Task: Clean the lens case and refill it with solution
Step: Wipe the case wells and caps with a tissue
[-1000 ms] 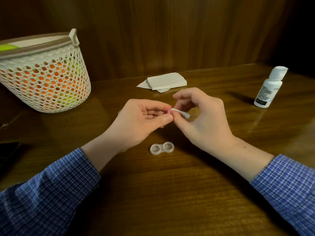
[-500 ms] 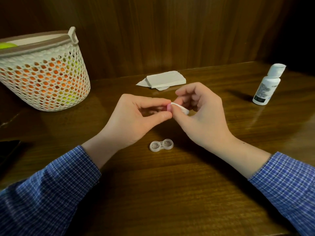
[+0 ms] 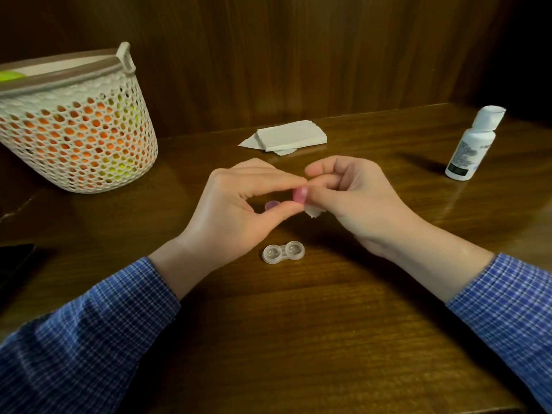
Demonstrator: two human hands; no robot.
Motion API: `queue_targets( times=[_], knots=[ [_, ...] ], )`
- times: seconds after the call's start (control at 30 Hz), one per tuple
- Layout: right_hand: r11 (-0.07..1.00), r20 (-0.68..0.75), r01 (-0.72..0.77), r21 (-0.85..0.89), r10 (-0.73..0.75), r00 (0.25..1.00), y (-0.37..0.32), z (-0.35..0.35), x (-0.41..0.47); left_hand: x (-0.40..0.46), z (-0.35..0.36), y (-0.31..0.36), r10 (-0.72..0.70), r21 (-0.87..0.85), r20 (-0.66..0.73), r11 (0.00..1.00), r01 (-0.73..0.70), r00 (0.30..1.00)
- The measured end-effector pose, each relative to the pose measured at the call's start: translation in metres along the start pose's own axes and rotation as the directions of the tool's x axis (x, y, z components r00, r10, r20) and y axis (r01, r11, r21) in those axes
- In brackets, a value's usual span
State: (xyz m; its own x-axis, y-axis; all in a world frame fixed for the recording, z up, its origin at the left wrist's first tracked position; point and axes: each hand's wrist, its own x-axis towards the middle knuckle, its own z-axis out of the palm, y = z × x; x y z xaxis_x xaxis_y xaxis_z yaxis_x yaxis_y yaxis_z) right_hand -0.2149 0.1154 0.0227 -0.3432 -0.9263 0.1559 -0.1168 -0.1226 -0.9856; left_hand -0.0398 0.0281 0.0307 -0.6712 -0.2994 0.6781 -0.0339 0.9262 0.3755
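The clear lens case [image 3: 283,252] lies open on the wooden table [image 3: 298,339], both wells facing up, just below my hands. My left hand [image 3: 239,213] pinches a small pink cap [image 3: 299,195] between thumb and forefinger. My right hand [image 3: 355,198] holds a small piece of white tissue [image 3: 313,211] against that cap. A second, purple cap [image 3: 271,206] lies on the table behind my left hand, partly hidden. The white solution bottle [image 3: 469,144] stands capped at the far right.
A white mesh basket [image 3: 74,130] with orange and yellow contents stands at the back left. A stack of folded white tissues [image 3: 288,137] lies at the back centre against the wooden wall. A dark flat object [image 3: 12,264] sits at the left edge.
The tissue has shifted from above my right thumb to below the pink cap, and the cap now shows more between my fingers. Both hands stayed close together above the case.
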Motion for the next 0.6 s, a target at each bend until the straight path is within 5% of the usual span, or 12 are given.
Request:
queue_targets(
  times=[0.13, 0.2, 0.3, 0.5, 0.6],
  knots=[
    [0.931, -0.116, 0.241, -0.275, -0.281, 0.953, -0.002, -0.004, -0.002, -0.001, 0.000, -0.003, -0.379, -0.284, 0.059, 0.881, 0.379, 0.924],
    [0.843, -0.097, 0.349, -0.410, -0.421, 0.902, -0.003, -0.005, -0.004, 0.004, -0.001, -0.003, -0.621, -0.508, 0.247, 0.571, 0.645, 0.744],
    [0.716, 0.010, 0.483, -0.504, -0.555, 0.832, -0.003, -0.003, -0.007, 0.009, -0.003, -0.005, -0.623, -0.570, 0.524, 0.250, 0.783, 0.581],
    [0.598, 0.103, 0.580, -0.553, -0.642, 0.760, -0.002, -0.001, -0.008, 0.007, -0.004, -0.008, -0.514, -0.601, 0.637, 0.136, 0.787, 0.575],
    [0.594, 0.084, 0.584, -0.553, -0.658, 0.749, -0.002, 0.001, -0.009, 0.006, -0.004, -0.010, -0.499, -0.658, 0.583, 0.172, 0.733, 0.641]
  ],
)
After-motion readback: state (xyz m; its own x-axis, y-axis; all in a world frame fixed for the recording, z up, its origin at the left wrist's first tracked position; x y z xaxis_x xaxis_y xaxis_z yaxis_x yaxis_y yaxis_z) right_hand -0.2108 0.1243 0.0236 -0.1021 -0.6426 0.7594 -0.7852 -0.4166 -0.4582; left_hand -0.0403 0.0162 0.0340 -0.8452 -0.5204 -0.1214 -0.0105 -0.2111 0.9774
